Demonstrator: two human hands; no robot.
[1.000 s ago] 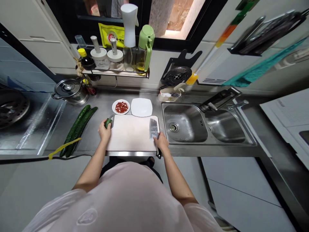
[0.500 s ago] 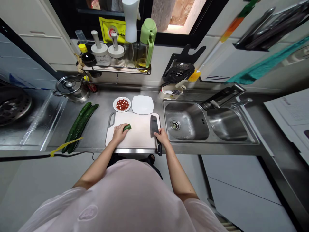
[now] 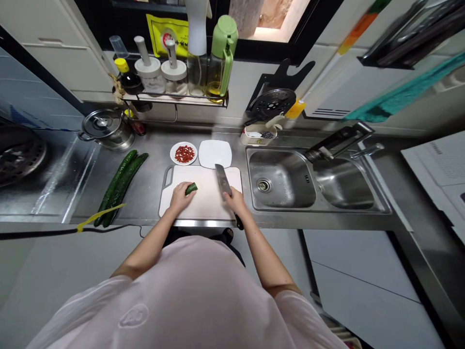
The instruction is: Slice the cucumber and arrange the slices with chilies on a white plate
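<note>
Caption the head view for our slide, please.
Left hand steadies a green cucumber piece on a white cutting board; right hand grips a steel cleaver.

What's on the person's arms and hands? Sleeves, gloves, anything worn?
Both forearms are bare, and the left hand and right hand wear no gloves. No watch or bracelet shows. The person wears a loose, pale pink short-sleeved T-shirt with wide sleeves ending above the elbows, and a small outlined logo on the front.

Cleaver (image 3: 222,180) now slanted inward over the cutting board (image 3: 203,208), right hand (image 3: 235,201) turned left
</note>
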